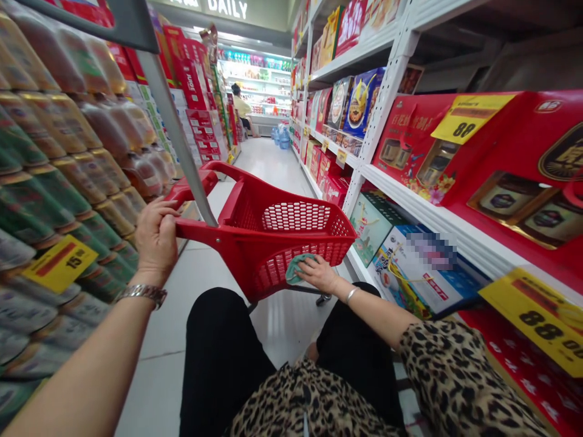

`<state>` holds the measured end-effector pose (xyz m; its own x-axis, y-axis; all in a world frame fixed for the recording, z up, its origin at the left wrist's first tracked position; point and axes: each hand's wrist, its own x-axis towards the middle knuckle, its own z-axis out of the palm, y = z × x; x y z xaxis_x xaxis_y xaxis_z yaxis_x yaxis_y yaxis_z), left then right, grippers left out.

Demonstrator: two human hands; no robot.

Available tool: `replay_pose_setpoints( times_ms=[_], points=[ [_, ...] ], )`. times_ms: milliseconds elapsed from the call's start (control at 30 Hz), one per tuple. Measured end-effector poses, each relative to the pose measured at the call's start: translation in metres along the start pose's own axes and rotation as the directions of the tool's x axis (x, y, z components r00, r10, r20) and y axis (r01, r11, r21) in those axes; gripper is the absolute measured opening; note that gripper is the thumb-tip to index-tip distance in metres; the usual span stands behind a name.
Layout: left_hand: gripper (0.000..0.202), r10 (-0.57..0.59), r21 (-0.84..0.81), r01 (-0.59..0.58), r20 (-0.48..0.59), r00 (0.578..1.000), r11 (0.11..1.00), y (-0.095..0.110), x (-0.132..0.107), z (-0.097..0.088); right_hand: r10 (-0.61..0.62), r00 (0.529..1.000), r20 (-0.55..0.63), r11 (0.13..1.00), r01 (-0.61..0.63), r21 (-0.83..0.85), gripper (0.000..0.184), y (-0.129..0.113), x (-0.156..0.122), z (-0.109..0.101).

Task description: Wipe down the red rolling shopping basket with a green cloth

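Observation:
A red plastic shopping cart (291, 233) stands tilted in the aisle in front of me. My left hand (156, 238) is closed round the cart's red rim near its handle. My right hand (319, 274) presses a teal cloth (297, 267) against the cart's outer mesh wall, low on the near side, fingers lying over the cloth. A metal watch sits on my left wrist and a bracelet on my right. My knees in black trousers are bent below the cart.
Stacked bottled drinks (59, 182) fill the left shelving with a yellow price tag (60, 263). White shelves on the right (423, 212) hold red gift boxes and boxed goods. A grey pole (175, 130) crosses above the cart. A person (241, 109) sits far down the aisle.

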<state>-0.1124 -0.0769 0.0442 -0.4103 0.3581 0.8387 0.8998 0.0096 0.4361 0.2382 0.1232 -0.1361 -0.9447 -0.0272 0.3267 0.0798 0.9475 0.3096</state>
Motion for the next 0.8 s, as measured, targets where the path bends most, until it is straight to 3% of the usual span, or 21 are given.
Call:
replay_pose_setpoints(
  times_ms=[200,300,400,500,667,800],
  points=[
    [0.018,-0.029,0.000,0.029,0.009,1.000,1.000,0.002,0.004,0.008,0.099,0.989,0.107,0.994,-0.094,-0.051,0.035,0.032,-0.045,-0.001],
    [0.019,-0.004,-0.003,0.004,0.016,1.000,1.000,0.000,0.005,0.011,0.220,0.959,0.176,0.975,-0.210,-0.073,0.036,0.043,-0.064,-0.003],
    [0.021,0.022,-0.016,-0.022,0.008,1.000,1.000,0.000,0.005,0.015,0.437,0.876,0.206,0.899,-0.419,-0.124,0.037,0.053,-0.087,-0.007],
    [0.022,0.024,-0.009,-0.024,0.005,1.000,1.000,0.001,0.004,0.016,0.612,0.774,0.164,0.790,-0.586,-0.180,0.038,0.066,-0.112,-0.013],
    [0.022,0.010,-0.008,-0.010,0.005,1.000,1.000,0.003,0.003,0.016,0.770,0.638,0.016,0.626,-0.750,-0.215,0.029,0.088,-0.142,-0.022],
    [0.021,0.001,-0.007,-0.001,0.008,1.000,1.000,0.006,0.002,0.016,0.806,0.580,-0.115,0.558,-0.811,-0.174,0.036,0.096,-0.140,-0.017]
  ],
)
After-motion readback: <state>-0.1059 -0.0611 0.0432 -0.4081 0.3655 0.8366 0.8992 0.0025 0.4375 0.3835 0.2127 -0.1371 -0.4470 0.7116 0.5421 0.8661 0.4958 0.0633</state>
